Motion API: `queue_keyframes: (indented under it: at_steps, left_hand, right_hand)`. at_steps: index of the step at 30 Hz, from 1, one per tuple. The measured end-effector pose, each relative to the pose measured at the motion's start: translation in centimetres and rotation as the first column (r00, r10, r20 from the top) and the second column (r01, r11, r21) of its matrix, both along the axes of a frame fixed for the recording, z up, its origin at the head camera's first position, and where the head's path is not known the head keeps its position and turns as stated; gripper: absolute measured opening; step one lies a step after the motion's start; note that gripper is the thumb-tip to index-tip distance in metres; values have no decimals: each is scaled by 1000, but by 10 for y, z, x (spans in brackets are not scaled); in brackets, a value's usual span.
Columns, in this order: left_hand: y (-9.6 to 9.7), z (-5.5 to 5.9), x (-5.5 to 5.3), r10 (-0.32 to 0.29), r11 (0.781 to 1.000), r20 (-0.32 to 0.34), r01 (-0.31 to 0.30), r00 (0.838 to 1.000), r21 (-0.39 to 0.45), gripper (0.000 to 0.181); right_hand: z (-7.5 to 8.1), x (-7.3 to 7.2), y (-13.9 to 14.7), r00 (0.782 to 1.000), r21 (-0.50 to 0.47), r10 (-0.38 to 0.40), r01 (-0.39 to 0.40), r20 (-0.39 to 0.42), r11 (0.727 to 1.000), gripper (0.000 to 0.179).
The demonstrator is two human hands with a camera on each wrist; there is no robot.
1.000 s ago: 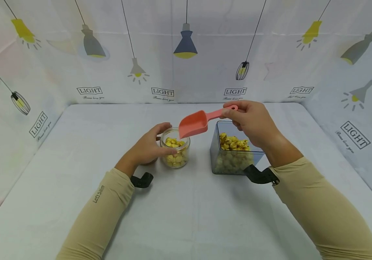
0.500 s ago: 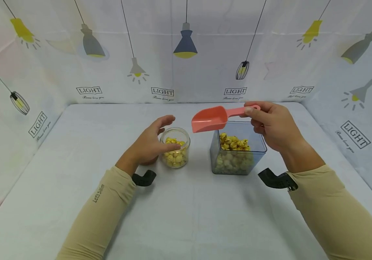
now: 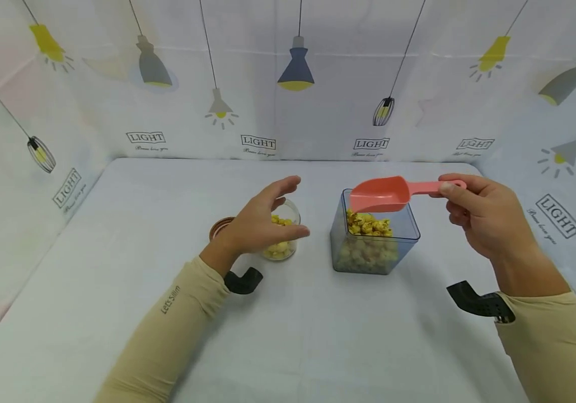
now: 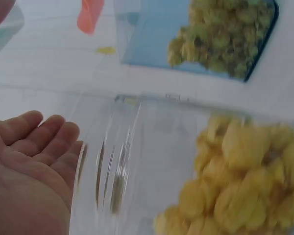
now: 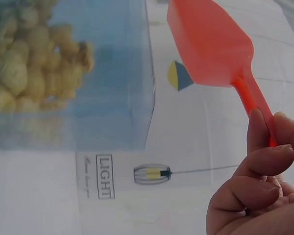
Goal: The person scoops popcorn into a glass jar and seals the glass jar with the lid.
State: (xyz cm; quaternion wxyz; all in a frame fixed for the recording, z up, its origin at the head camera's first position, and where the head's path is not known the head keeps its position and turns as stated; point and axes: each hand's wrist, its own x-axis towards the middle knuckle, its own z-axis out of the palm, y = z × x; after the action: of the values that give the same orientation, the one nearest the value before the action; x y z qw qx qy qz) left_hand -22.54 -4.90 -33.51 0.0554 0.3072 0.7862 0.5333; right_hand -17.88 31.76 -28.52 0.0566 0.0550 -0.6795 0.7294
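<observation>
My right hand [image 3: 489, 215] pinches the handle of a coral-pink scoop [image 3: 380, 194], whose bowl hangs over a clear bluish square container [image 3: 335, 252] of yellow popcorn [image 3: 368, 225]. No popcorn shows in the bowl, as the right wrist view also shows of the scoop [image 5: 210, 46]. With fingers and thumb spread apart, my left hand [image 3: 254, 224] is in front of a glass jar [image 3: 293, 211] and hides much of it. The left wrist view shows this jar [image 4: 152, 161] partly filled with popcorn [image 4: 245, 176], the left palm [image 4: 29, 171] beside its mouth, not gripping it.
A brown round lid-like thing [image 3: 219, 226] lies left of the jar, half hidden behind the left wrist. White cloth covers the table [image 3: 318, 330]. A backdrop [image 3: 338, 84] printed with lamps stands behind and at the sides.
The scoop has travelled right from above the jar to above the square container. My left hand has come off the jar, spread its fingers and shifted right. The view has moved slightly.
</observation>
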Motion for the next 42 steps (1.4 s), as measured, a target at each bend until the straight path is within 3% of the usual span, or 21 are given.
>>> queue_keyframes:
  at_steps: [4,11,15,18,24,30,33,42]
  left_hand:
    - [19,1,5,-41,998,-53,39,998,-45,90]
    - [52,5,12,-74,997,-91,73,993,-14,87]
    - [71,1,13,-38,999,-84,37,996,-12,82]
    - [83,-4,13,33,999,-67,-31,997,22,76]
    - [98,-18,10,150,984,-15,-148,989,94,65]
    - [101,-34,8,143,989,16,-143,990,34,64]
    - [102,-38,8,127,991,17,-128,992,28,65]
    - [106,-41,7,79,993,95,-86,992,75,67]
  right_hand:
    - [-2,4,15,999,12,-36,36,0,999,13]
    - [-3,9,35,991,100,-126,122,41,987,11]
    - [-2,7,36,988,228,-153,144,26,963,13]
    - [0,4,33,986,313,-168,154,17,937,14]
    - [3,0,22,978,487,-206,173,15,856,11]
    - [5,0,7,962,711,-273,203,-16,674,50]
    - [8,0,0,958,772,-283,215,-47,598,55]
    - [14,5,-14,955,832,-255,261,-150,489,48]
